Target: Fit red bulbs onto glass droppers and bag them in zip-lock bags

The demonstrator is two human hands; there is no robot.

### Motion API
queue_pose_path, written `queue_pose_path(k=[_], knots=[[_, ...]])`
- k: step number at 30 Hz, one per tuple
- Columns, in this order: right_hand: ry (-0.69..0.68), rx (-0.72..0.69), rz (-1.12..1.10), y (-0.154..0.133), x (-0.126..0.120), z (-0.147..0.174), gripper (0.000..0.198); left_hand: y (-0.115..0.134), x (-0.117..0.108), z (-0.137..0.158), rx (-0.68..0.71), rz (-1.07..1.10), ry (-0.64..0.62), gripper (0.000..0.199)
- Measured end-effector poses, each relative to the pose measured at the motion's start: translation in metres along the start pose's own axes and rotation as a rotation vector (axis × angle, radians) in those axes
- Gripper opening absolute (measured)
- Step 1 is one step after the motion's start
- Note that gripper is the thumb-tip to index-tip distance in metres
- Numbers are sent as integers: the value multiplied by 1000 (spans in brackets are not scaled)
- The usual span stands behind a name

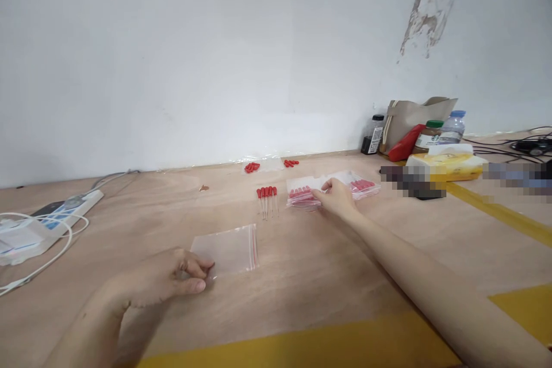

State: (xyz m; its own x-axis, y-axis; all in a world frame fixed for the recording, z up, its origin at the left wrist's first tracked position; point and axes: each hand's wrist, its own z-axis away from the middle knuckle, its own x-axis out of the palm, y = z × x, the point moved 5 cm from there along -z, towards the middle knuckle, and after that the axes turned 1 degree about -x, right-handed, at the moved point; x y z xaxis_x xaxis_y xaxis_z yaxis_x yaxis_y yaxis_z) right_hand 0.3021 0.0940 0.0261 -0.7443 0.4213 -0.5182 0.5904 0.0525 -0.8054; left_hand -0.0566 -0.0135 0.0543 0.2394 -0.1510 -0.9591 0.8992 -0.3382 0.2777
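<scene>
My left hand (186, 276) pinches the left corner of a clear zip-lock bag (230, 250), which lies flat with its red seal line to the right. My right hand (335, 196) rests over a pile of zip-lock bags (302, 200) with red pieces inside, its fingertips closed at a bag's edge. Further right, more red pieces show through another bag (363, 185). Between the hands, several thin metal pins with red handles (267, 192) lie in a row. Behind them are two small groups of red pieces (252, 167), one partly on a clear bag (269, 165).
A white power strip (47, 227) with cables lies at the left. A dark bottle (373, 135), a grey bag (414, 121), jars (430, 135) and a yellow tissue pack (448, 165) stand back right. Yellow tape (302, 348) runs along the front. The wall (194, 57) bounds the back.
</scene>
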Motion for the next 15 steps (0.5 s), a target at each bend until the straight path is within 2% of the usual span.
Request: queue_pose_path(k=[2, 3, 5, 7, 10, 12, 15], knots=[[79, -166, 192, -16, -4, 6, 25, 4, 6, -1, 29, 70, -155, 27], [63, -240, 233, -25, 0, 10, 22, 4, 8, -3, 34, 72, -192, 30], [-42, -377, 282, -42, 16, 19, 17, 4, 14, -10, 55, 20, -184, 42], [-179, -445, 331, -56, 38, 24, 19, 11, 24, -18, 139, -20, -182, 47], [-295, -426, 385, -70, 71, 23, 28, 33, 43, -27, 267, -28, -108, 42], [-320, -386, 400, -76, 89, 17, 29, 50, 54, -31, 288, -40, -20, 43], [-356, -316, 416, -78, 112, 8, 29, 73, 70, -34, 324, -59, 3, 43]])
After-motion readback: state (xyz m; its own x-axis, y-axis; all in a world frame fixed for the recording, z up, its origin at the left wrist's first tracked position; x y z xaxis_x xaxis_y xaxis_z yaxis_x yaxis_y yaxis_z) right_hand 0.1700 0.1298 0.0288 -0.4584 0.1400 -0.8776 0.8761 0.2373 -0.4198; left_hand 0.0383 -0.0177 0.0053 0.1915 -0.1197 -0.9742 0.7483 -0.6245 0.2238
